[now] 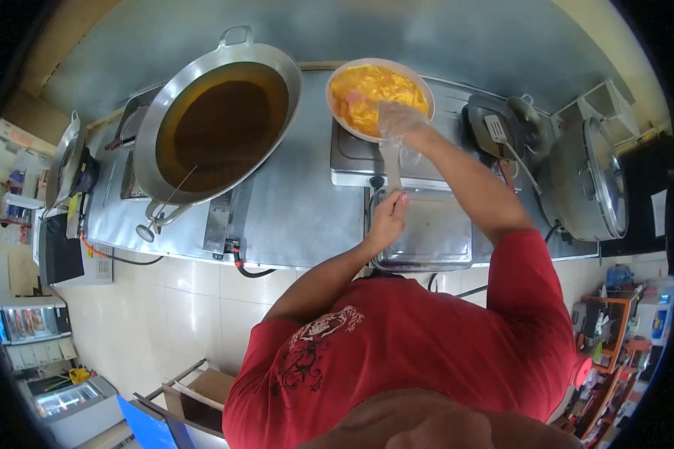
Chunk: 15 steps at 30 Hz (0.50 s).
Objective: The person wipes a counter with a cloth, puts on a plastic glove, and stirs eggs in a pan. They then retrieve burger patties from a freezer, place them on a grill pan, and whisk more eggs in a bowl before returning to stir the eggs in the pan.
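Observation:
My left hand (389, 220) is closed around the end of the pale handle (390, 166) of a frying pan (427, 84). A yellow-orange omelette (385, 79), with a pinkish patch on its left side, fills the pan. My right hand (403, 123) wears a clear plastic glove and is over the pan's near right rim, close to the egg. Its fingers are blurred inside the glove, so I cannot make out their pose or anything in them. Beneath the pan is a silver gas stove (352, 159).
On the left stands a large wok (148, 153) of dark oil with a probe thermometer (145, 233) at its rim. A metal tray (427, 228) lies before the stove. At right are a spatula (495, 129), a dark square pan (477, 112) and a big lidded pot (576, 183).

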Each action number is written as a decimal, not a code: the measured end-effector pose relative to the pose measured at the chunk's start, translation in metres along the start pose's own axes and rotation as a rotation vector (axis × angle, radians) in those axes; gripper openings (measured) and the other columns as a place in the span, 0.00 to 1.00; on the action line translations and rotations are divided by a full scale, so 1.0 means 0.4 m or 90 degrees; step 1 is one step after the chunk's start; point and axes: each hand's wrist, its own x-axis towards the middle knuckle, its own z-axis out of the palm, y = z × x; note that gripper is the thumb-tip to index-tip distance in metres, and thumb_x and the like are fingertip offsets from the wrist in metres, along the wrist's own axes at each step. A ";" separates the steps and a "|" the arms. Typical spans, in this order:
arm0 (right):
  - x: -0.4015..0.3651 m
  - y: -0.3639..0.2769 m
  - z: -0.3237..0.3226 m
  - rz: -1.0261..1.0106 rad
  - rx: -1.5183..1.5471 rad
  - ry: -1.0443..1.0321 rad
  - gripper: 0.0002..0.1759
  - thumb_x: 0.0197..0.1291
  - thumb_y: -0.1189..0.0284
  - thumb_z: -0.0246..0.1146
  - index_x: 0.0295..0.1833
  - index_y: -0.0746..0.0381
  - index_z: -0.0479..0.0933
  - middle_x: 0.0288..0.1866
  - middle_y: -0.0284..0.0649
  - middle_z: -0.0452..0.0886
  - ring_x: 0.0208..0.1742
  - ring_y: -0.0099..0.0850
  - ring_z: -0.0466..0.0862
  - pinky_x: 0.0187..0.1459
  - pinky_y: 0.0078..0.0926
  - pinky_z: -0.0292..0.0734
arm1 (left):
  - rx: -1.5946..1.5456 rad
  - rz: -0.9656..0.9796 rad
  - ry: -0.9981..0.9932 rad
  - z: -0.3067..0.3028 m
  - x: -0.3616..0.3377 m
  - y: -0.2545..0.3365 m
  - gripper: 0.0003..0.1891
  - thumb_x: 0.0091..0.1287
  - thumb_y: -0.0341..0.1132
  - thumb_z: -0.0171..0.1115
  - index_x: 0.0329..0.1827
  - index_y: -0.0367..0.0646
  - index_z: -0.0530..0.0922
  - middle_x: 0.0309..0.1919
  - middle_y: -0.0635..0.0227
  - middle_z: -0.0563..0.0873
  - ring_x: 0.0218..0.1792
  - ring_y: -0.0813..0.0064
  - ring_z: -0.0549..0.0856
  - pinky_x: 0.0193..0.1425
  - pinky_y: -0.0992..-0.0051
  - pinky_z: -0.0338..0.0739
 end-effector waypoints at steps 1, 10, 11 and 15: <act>0.023 0.023 -0.006 -0.024 -0.034 0.004 0.14 0.69 0.71 0.54 0.48 0.67 0.81 0.44 0.59 0.87 0.49 0.52 0.89 0.50 0.46 0.83 | -0.013 0.001 0.022 0.008 -0.001 -0.001 0.14 0.84 0.41 0.52 0.46 0.39 0.77 0.27 0.70 0.76 0.21 0.82 0.76 0.25 0.74 0.76; -0.025 0.050 -0.194 0.032 -0.214 -0.065 0.16 0.69 0.71 0.54 0.45 0.66 0.87 0.46 0.55 0.89 0.52 0.49 0.90 0.52 0.44 0.85 | -0.045 0.021 -0.008 0.001 -0.010 0.005 0.14 0.84 0.41 0.51 0.43 0.40 0.76 0.29 0.72 0.74 0.25 0.82 0.75 0.27 0.75 0.78; -0.037 0.068 -0.156 0.028 -0.232 -0.080 0.16 0.69 0.70 0.54 0.45 0.66 0.87 0.47 0.55 0.89 0.52 0.49 0.90 0.52 0.44 0.85 | -0.043 0.025 -0.015 -0.001 -0.007 0.013 0.13 0.84 0.40 0.52 0.43 0.40 0.76 0.29 0.72 0.74 0.25 0.83 0.76 0.27 0.75 0.78; -0.053 0.138 -0.210 -0.014 -0.286 -0.097 0.17 0.71 0.70 0.54 0.55 0.62 0.85 0.49 0.54 0.89 0.54 0.49 0.89 0.53 0.45 0.85 | -0.044 0.010 -0.031 -0.008 -0.008 0.037 0.12 0.84 0.39 0.52 0.45 0.40 0.76 0.29 0.73 0.73 0.25 0.83 0.77 0.28 0.75 0.78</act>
